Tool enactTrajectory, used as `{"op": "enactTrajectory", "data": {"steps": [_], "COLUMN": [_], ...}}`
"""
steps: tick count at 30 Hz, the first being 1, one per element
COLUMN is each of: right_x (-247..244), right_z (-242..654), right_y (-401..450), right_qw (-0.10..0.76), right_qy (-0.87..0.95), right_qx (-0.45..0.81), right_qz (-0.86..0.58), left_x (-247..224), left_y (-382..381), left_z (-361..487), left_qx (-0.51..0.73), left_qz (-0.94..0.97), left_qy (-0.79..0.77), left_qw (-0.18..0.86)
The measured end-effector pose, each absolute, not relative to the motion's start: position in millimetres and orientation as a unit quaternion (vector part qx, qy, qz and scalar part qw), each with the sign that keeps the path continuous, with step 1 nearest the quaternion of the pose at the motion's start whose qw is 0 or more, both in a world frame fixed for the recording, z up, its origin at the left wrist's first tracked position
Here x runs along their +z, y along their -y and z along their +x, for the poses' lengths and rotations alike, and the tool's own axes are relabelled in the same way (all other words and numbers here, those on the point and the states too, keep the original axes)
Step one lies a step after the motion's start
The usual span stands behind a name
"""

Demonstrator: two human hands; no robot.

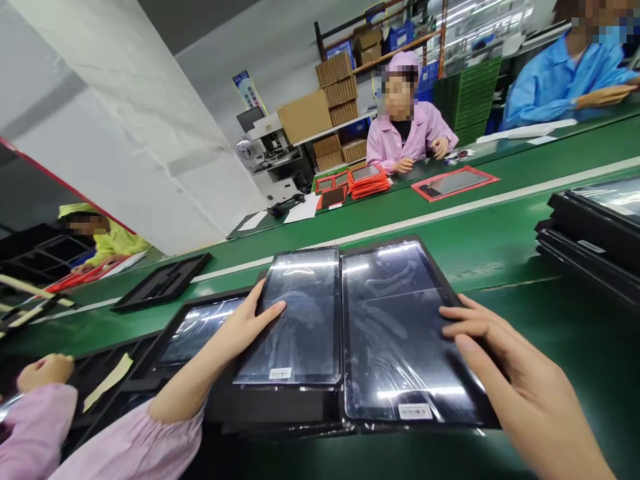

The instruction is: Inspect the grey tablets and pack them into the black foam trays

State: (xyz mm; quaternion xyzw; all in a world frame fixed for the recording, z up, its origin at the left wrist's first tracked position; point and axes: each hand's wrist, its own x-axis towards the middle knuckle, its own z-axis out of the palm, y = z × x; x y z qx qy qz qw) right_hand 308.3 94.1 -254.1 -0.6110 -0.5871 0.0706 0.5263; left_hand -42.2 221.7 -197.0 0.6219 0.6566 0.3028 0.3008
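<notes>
Two black tablets wrapped in clear film lie side by side in a black tray [280, 410] in front of me. My left hand [245, 327] grips the left edge of the left tablet [300, 320], thumb on the glass. My right hand [505, 363] lies with spread fingers on the right edge of the right tablet [400, 333]; I cannot see it clasping anything. Both tablets carry a white barcode label at the near edge.
A third tablet [195, 327] lies in a tray to the left, by a co-worker's fist in a pink sleeve [45, 372]. Stacked black trays [590, 240] stand right, an empty tray [163, 281] far left. People sit across the green belt [500, 227] beside red trays [367, 181].
</notes>
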Motion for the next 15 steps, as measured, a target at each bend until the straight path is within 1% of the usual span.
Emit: {"op": "enactTrajectory", "data": {"steps": [3,6,8,11,13,15], "right_x": [-259,-268,-275,-283,-281,-275], "right_z": [322,339,348,352,351,350], "right_y": [-91,-88,-86,-85,-86,-87], "right_qw": [0.509,0.427,0.385,0.388,0.386,0.38], "right_qy": [0.643,0.745,0.769,0.755,0.748,0.741], "right_qx": [0.069,0.121,0.154,0.178,0.208,0.239], "right_qz": [-0.569,-0.498,-0.487,-0.498,-0.499,-0.5], "left_x": [-197,-200,-204,-211,-215,-221], "left_y": [-220,-206,-196,-184,-180,-177], "left_z": [-39,-52,-63,-74,-75,-75], "left_qx": [0.311,0.359,0.393,0.42,0.412,0.392], "left_qz": [0.588,0.505,0.464,0.469,0.495,0.529], "left_qy": [-0.655,-0.685,-0.695,-0.693,-0.697,-0.711], "left_qw": [0.359,0.382,0.383,0.351,0.315,0.246]}}
